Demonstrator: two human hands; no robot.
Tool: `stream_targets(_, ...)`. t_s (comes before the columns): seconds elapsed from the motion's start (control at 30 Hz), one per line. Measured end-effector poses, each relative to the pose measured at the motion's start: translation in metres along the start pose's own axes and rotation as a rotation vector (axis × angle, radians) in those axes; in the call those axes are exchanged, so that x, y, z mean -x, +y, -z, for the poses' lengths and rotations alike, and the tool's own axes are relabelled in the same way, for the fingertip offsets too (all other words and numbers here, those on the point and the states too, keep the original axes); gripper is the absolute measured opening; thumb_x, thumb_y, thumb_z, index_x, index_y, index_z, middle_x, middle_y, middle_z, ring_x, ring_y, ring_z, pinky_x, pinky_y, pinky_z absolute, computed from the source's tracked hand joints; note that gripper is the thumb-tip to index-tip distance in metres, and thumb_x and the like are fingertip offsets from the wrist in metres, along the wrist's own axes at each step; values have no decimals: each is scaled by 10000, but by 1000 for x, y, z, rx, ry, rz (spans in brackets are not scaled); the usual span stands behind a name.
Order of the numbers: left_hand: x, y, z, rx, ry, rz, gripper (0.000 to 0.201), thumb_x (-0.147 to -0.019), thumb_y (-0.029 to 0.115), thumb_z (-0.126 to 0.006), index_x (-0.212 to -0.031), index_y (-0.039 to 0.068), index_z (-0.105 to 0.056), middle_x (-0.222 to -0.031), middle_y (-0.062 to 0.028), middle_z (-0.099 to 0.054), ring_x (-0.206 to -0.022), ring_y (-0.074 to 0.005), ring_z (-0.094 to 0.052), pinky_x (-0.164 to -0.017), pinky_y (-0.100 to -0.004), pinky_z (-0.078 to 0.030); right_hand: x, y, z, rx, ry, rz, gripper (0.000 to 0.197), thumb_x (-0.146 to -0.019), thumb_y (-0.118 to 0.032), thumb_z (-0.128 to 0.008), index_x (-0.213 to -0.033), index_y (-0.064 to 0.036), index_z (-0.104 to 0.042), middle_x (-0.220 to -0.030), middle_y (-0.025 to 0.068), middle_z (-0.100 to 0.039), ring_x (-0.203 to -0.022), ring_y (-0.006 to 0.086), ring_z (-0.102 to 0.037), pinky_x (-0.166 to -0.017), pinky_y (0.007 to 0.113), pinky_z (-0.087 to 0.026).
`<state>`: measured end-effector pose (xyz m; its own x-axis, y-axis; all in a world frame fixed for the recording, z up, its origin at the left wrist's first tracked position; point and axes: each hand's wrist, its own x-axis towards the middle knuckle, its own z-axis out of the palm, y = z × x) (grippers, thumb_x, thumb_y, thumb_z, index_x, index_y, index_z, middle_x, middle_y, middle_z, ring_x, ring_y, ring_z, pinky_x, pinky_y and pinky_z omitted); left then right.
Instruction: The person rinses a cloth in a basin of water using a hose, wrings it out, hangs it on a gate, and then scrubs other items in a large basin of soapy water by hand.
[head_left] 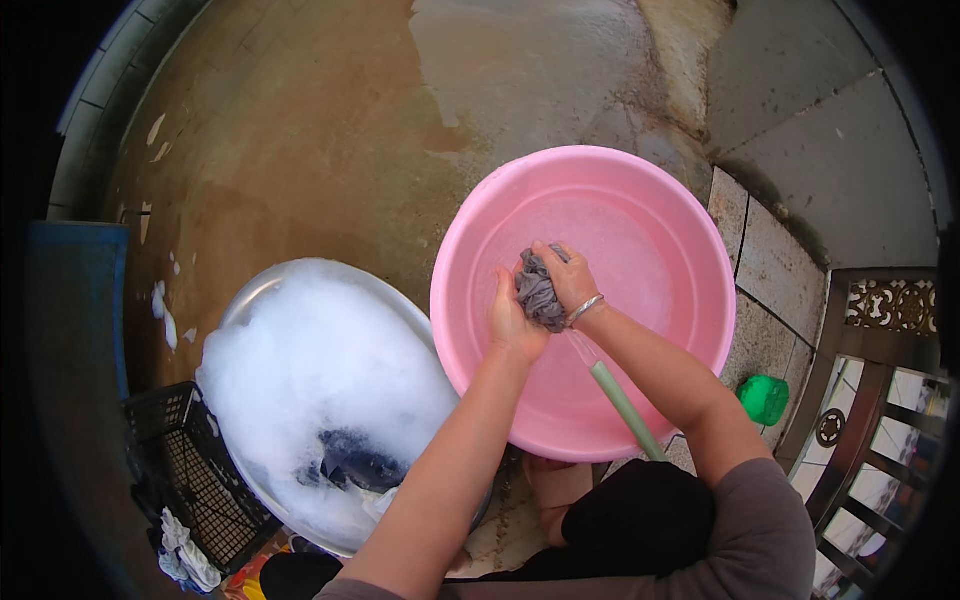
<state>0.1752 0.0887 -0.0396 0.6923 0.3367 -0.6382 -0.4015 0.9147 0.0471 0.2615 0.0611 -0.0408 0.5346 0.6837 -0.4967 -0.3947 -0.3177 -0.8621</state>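
Right sleeve nearest camera. Pink basin below both hands, looks to hold shallow water. Metal tub left of left hand: white suds, dark cloth. Grey cloth crumpled between palms, long axis roughly fore-aft. Both hands clamped on it; right hand curls over far end.

On my remote feed I see a grey cloth, crumpled into a wrinkled wad, held over the pink basin.
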Motion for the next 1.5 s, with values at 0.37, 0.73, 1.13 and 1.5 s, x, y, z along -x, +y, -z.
stream_targets(0.37, -6, 3, 14, 111, 153, -66, 498, -815, 484, -344, -1089, 76, -426, -1059, -72, -483, -946, -215, -482, -795, -370, -399, 23, 31, 5, 986, -142, 745, 370, -815, -348, -346, -966, -47, -500, -921, 160, -542, -968, 272, -470, -874, 411, -266)
stream_targets(0.73, 20, 6, -2, -754, -123, 174, 115, -720, 134, -567, -796, 82, -497, -627, -29, -498, -496, -114, -478, -409, -233, -374, -2, -7, 17, -92, -642, -29, 262, -792, -243, -510, -943, -29, -499, -836, 61, -547, -743, 133, -527, -669, 279, -427)
stream_targets(1.13, 11, -15, 1, -1297, 86, -192, 297, -617, 105, -595, -852, -2, -448, -685, -58, -520, -619, -146, -519, -505, -257, -416, -1, 4, 7, 135, -318, -133, 247, -789, -250, -497, -713, -20, -544, -649, 53, -531, -615, 118, -509, -547, 256, -413)
stream_targets(1.5, 8, 35, -5, -854, -140, 61, 278, -742, 160, -489, -981, 23, -456, -893, -102, -551, -751, -218, -570, -550, -299, -487, -1, -4, 15, 364, -209, 186, 397, -762, -360, -515, -790, 36, -536, -606, 79, -535, -480, 146, -506, -465, 275, -418)
